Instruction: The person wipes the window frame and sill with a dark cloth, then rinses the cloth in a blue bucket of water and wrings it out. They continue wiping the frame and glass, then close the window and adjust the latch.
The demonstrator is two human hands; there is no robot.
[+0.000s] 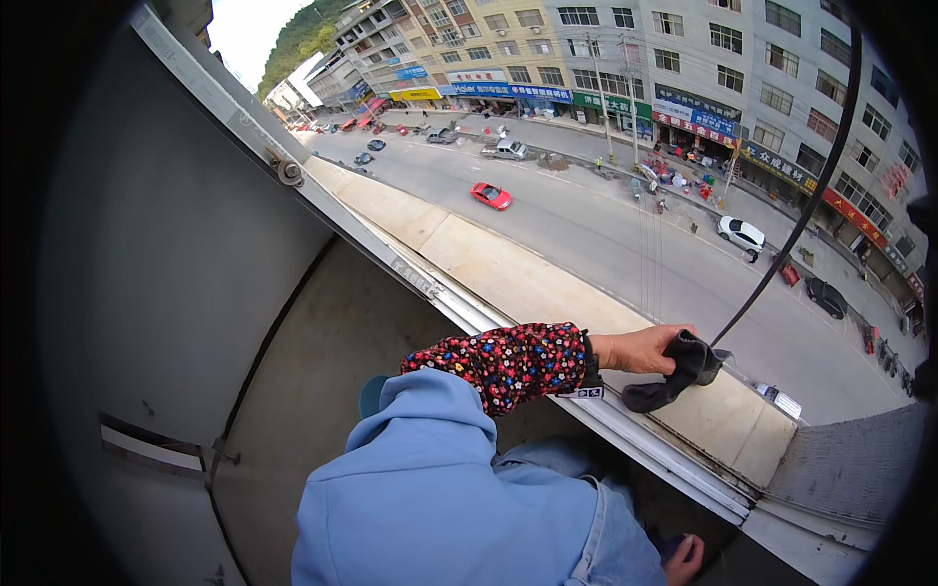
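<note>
My left hand (643,353), in a floral sleeve, reaches over the window track to the outside ledge. Its fingers and thumb pinch a dark grey cloth (685,373), sock-like in shape. One end of the cloth hangs towards the inner edge of the pale stone sill (703,421). Beside the sill runs the white sliding-window track (623,425), with a dirty groove along it. Low in the view, my right hand (685,560) is partly hidden by a denim-covered leg (623,535). Something dark purple is by its fingers; whether it is held cannot be told.
Past the sill there is a drop to a street (557,227) with a red car (491,195) and shopfronts. A black cable (799,227) slants down near my left hand. A rough grey wall (850,461) bounds the sill. A roller (289,173) sits on the frame.
</note>
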